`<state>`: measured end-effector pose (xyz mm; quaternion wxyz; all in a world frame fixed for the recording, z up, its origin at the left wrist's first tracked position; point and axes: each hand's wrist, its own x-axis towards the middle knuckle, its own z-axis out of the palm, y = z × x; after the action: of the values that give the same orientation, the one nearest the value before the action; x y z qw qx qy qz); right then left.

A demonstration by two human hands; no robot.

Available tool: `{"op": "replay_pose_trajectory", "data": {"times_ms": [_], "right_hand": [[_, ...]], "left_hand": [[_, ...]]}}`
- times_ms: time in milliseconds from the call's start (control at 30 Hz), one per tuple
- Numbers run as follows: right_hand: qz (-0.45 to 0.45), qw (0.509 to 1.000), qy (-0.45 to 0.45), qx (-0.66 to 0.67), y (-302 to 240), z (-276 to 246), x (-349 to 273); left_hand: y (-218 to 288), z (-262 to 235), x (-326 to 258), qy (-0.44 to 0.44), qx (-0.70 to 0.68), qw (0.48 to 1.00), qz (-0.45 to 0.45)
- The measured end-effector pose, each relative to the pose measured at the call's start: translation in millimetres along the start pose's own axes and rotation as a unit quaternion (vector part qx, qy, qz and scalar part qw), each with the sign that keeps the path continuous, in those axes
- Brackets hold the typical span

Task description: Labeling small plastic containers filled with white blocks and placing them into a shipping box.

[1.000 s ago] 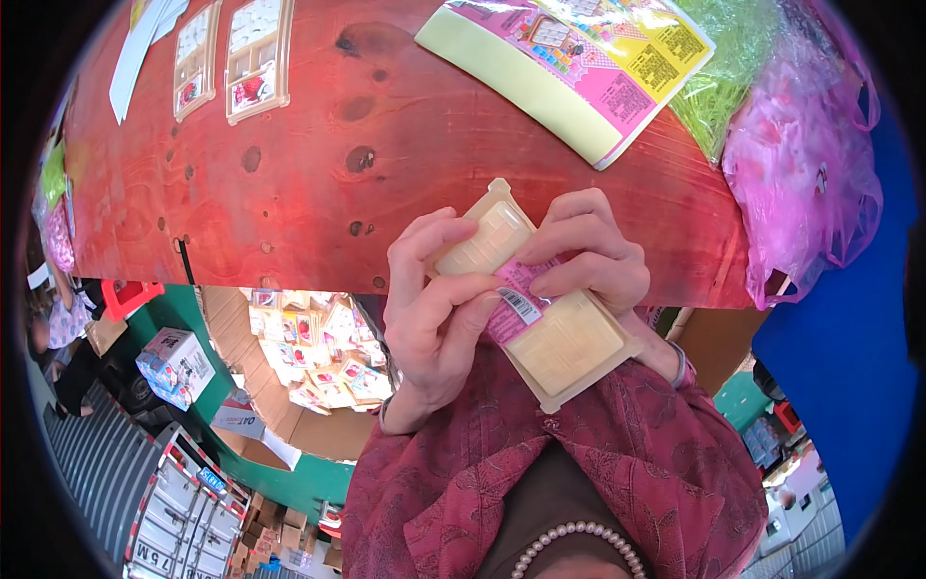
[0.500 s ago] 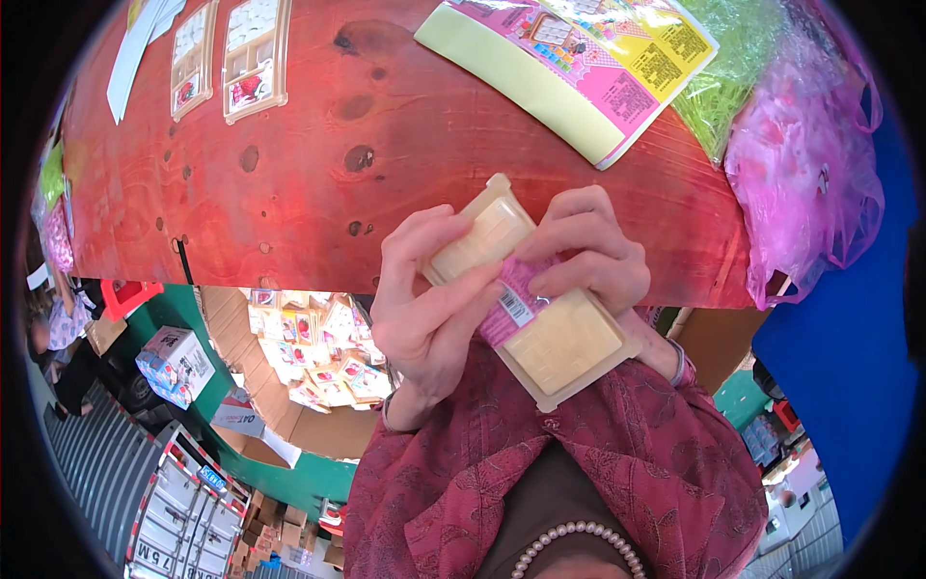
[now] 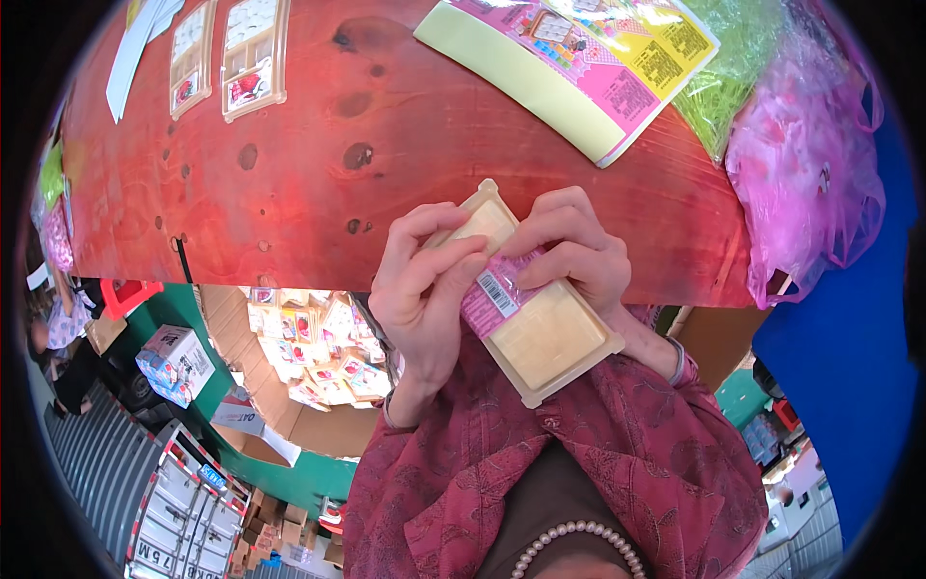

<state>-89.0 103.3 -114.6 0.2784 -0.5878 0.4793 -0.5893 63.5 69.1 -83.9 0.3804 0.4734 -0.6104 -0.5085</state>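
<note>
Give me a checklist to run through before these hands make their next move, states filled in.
Left hand holding the tan plastic tray: ok.
Right hand touching it too: ok.
Barcode on the pink label in view: ok.
Label flat throughout: cannot tell, fingers cover part.
Tray's contents visible: not ok, its underside faces the camera.
Cardboard carton open: ok, packages show inside.
</note>
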Motion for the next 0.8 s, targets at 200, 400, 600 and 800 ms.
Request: {"op": "replay_pose_trajectory", "data": {"times_ms": [200, 400, 600, 800], "right_hand": [[0.015, 0.999, 0.009, 0.035, 5, 0, 1], [-0.007, 1.000, 0.003, 0.004, 5, -5, 4], [-0.018, 0.998, -0.008, -0.053, 1, -5, 2], [-0.028, 0.998, -0.010, -0.061, 0, -5, 3]], "left_hand": [[-4, -14, 2, -0.019, -0.060, 0.998, -0.016], [15, -17, 1, -0.058, 0.037, 0.998, -0.006], [17, -23, 6, -0.136, 0.182, 0.974, -0.026], [7, -25, 6, -0.115, 0.095, 0.986, -0.079]]}}
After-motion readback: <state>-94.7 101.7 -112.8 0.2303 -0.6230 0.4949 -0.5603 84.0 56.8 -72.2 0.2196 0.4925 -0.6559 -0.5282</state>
